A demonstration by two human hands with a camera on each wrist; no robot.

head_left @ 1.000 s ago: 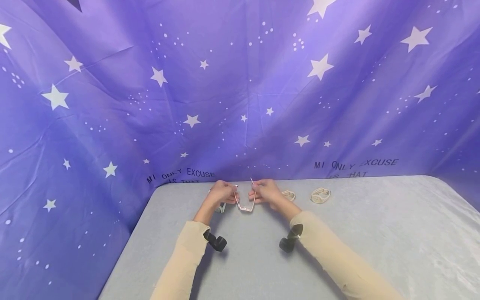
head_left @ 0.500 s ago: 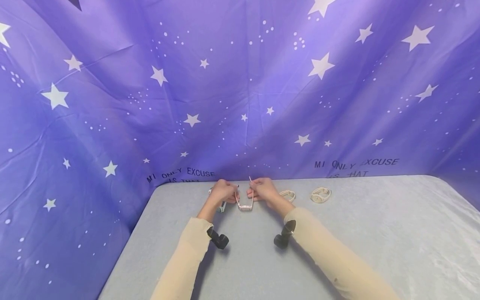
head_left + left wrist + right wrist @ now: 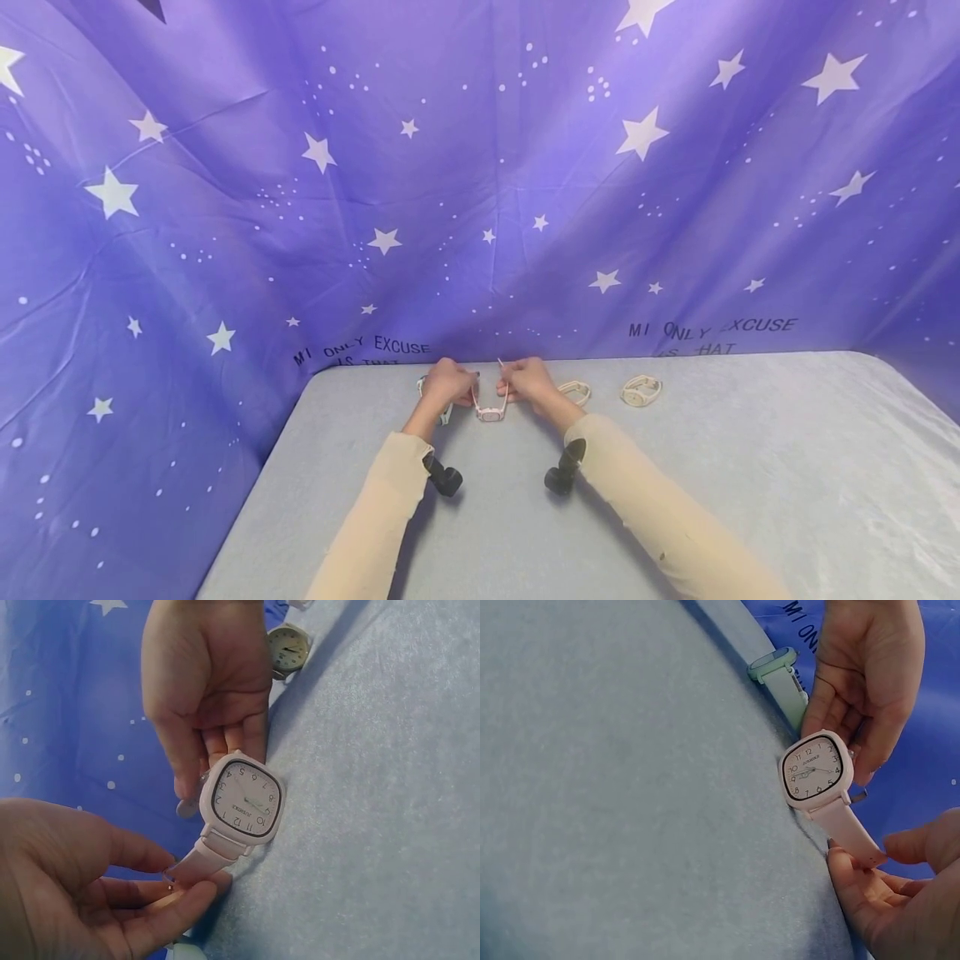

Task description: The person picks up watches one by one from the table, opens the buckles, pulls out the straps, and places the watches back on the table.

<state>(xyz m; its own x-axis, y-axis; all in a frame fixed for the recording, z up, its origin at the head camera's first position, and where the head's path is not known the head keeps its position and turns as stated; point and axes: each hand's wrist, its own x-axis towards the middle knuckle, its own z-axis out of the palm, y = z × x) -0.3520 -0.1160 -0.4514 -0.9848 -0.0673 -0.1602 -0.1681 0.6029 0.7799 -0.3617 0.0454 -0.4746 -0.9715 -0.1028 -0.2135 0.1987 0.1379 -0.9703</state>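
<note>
A pink wristwatch point(image 3: 491, 414) with a rounded-square dial hangs between my hands, its dial low at the grey tabletop and its two strap ends raised. My left hand point(image 3: 447, 383) pinches the buckle end of the strap, thumb against fingers. Between thumb and fingers, my right hand point(image 3: 528, 382) holds the other strap end, the one with holes. In the left wrist view the dial point(image 3: 247, 799) faces the camera, numerals and hands readable. A mint-green watch point(image 3: 776, 666) sits beside my left hand, partly hidden by it in the head view.
To the right of my right hand lies a cream watch point(image 3: 576, 392), with another beige watch point(image 3: 641, 391) farther right. The grey cloth-covered table point(image 3: 495, 517) ends at a purple star-printed curtain point(image 3: 480, 208) just behind my hands.
The pink watch's dial has tipped up a little towards the head camera. My right forearm has shifted slightly left, and my left forearm slightly right. Both hands keep hold of the strap.
</note>
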